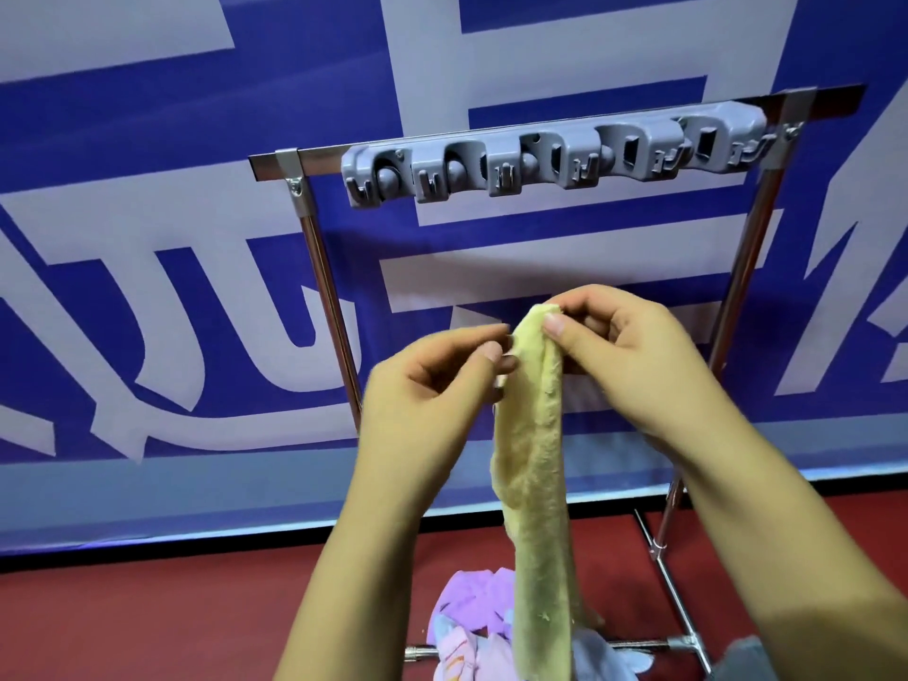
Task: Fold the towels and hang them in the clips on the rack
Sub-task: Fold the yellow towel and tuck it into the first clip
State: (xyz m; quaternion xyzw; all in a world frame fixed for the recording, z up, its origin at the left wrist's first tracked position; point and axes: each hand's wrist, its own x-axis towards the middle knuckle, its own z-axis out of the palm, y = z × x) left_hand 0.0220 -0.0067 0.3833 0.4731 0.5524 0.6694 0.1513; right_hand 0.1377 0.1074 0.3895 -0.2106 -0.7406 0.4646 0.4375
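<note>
Nearest the camera, at the bottom of the head view, lay a heap of soft purple and lilac cloths (471, 626) with a grey-blue one beside it, resting low by the rack's bottom bar on the dark red floor (147, 621).

Above the heap hung the pale yellow fleecy towel (533, 459), gathered lengthwise into a narrow strip; its lower end reached down into the heap and its top end was held up between the two hands.

Right hand (634, 356): fingers curled, thumb and forefinger pinching the towel's folded top end. Left hand (437, 385): fingers partly curled, thumb and fingertips closing on the towel's edge just below the top. Contact was blurred, but it read as a light pinch.

Behind the hands stood the chrome tube-frame rack (324, 287). Across its top bar ran the grey plastic clip strip (555, 159), a row of roller clips and small hooks. No towel hung in any clip that could be seen. Furthest back was a blue and white printed banner (147, 115).

Judgement: the step in hand was the end of folding, narrowing the strip and gathering its top for hanging. The first towel appeared not yet hung. The next move would call for keeping the top end bunched tight, lifting it to the strip, and pushing it up into one clip until the roller gripped. A loose fold might slip out.
</note>
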